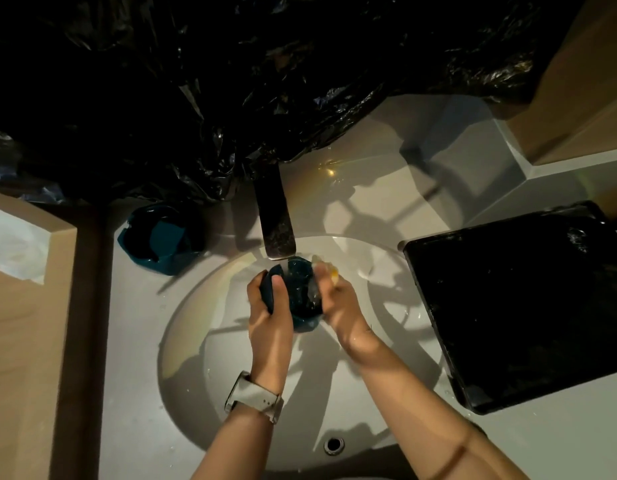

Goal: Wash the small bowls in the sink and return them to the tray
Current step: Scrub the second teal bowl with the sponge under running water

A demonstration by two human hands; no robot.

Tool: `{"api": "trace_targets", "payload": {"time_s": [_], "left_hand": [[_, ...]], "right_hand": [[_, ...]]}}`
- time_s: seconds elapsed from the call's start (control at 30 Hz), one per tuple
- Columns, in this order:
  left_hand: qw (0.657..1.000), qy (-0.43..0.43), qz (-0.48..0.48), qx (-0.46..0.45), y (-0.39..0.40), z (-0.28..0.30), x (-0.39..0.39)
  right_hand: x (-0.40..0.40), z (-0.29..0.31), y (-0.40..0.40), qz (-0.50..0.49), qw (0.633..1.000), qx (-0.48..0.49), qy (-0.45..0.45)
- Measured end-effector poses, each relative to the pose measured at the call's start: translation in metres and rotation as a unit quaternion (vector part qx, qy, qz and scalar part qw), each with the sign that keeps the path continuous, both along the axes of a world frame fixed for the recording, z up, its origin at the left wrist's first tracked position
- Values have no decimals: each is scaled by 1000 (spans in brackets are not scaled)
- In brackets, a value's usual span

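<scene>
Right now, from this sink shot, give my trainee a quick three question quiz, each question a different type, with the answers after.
1. True or false: the black tray lies left of the sink.
2. Which hand wears the watch? A) left hand B) right hand
3. Fill in: the bowl being washed is held under the ____.

Key: 1 false, it lies to the right. 2 A. 3 faucet. More teal bowls wait on the counter left of the faucet.
</scene>
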State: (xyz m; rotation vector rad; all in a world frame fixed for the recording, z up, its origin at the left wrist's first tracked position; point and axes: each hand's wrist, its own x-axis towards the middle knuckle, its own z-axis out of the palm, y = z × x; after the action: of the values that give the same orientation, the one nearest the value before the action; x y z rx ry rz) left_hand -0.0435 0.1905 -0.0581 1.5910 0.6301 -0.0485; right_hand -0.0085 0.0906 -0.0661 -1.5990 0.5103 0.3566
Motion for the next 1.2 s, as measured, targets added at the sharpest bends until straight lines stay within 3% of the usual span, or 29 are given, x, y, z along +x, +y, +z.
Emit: {"api": "trace_targets", "payload": {"time_s": [0.07,0.17,0.37,0.47,0.6,0.67,0.77,0.9,1.0,1.2], "left_hand": [[1000,-3,12,5,0,3,1],[1000,-17,16,9,0,4,5],[996,1,-10,-86,1,6,2],[991,6,-55,-121,23,19,15],[966,95,-189,-145,51,24,41],[964,100,-217,-120,49,20,43],[983,73,-161,-54,39,11,40],[993,49,-103,38,26,-1,32],[996,33,-78,19,21,-2,17],[999,5,-41,-26,16,1,3]], "right_hand": [[-5,1,-1,32,999,-17,7],[-24,3,0,10,998,42,45],[-16,4,-1,-20,999,36,6],[-6,-1,-12,48,998,9,-39],[16,-1,-26,168,985,-17,22],[21,3,-26,198,979,-39,36],[15,-3,-18,147,984,-98,34],[-18,-31,-1,81,989,-103,75],[-18,-33,-5,48,992,-81,81],[3,2,-12,132,988,-74,-1]]}}
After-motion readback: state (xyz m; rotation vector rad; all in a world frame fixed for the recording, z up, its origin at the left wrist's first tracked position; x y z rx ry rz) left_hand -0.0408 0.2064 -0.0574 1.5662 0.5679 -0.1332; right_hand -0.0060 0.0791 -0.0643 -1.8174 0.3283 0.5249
